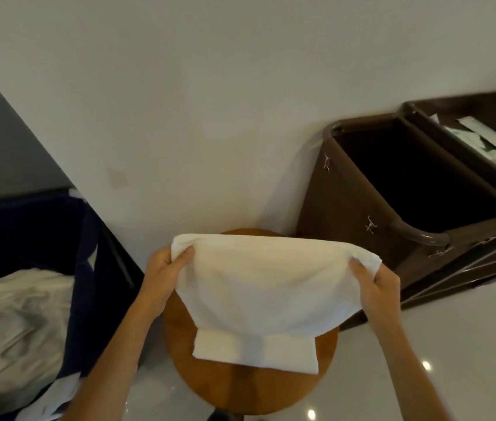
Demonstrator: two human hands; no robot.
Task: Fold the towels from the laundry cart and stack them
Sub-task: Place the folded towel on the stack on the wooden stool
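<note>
**Round wooden stool, one towel mid-fold**

Plain pale wall (210, 101) and glossy floor (453, 360) frame a round, smooth wooden stool (240, 387) that serves as the folding surface; above it hangs the white towel (258, 278), soft terry, sagging in a shallow curve between two pinches. The left hand (164, 265) grips one upper corner, thumb on top; the right hand (374, 281) holds the other, cloth bunched in its fingers. A flat white rectangle (255, 350) lies on the stool under the towel's lower edge; whether it is the same towel's tail or a separate folded one cannot be told.

To fold well, I judge: keep the top edge taut and level; lay the corners down square over that rectangle; smooth from the middle outward, since limp terry creases easily.

A dark blue fabric cart (88, 238) at left holds crumpled white linen (12, 314); a brown cart (347, 208) stands at right.
</note>
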